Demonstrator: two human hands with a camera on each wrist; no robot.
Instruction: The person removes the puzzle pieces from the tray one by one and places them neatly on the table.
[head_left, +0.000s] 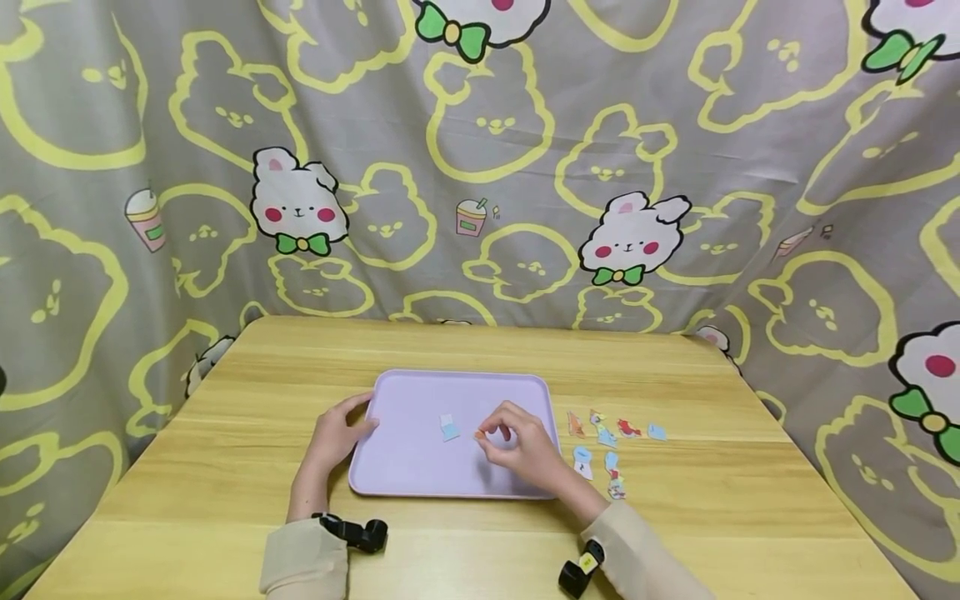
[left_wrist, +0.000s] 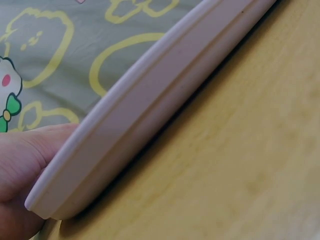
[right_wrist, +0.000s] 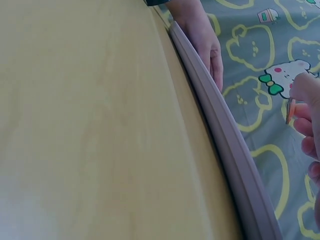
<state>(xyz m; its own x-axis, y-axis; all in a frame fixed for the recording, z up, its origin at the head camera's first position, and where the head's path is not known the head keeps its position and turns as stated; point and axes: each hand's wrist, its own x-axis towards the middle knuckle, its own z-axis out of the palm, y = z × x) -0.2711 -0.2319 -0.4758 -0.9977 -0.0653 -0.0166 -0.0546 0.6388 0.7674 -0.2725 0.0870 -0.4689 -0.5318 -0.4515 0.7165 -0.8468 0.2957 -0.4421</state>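
A lilac tray [head_left: 416, 467] lies on the wooden table, its side wall [left_wrist: 145, 105] large in the left wrist view. At its left rim my left hand [head_left: 337, 432] grips the edge, thumb over the inside and fingers along the outside. Over the right half of the tray, my right hand [head_left: 523, 450] pinches a small, thin orange piece [head_left: 479, 434] between thumb and index finger. That orange piece [right_wrist: 290, 111] shows edge-on in the right wrist view. Left of it on the tray lies a white and light-blue paper piece [head_left: 448, 427].
Right of the tray, several paper cutouts lie in two rows, among them an orange piece [head_left: 575, 423], a red piece [head_left: 628, 428], a light-blue piece [head_left: 657, 432] and a blue and white piece [head_left: 582, 462]. A patterned curtain [head_left: 495, 200] hangs behind the table [head_left: 735, 500].
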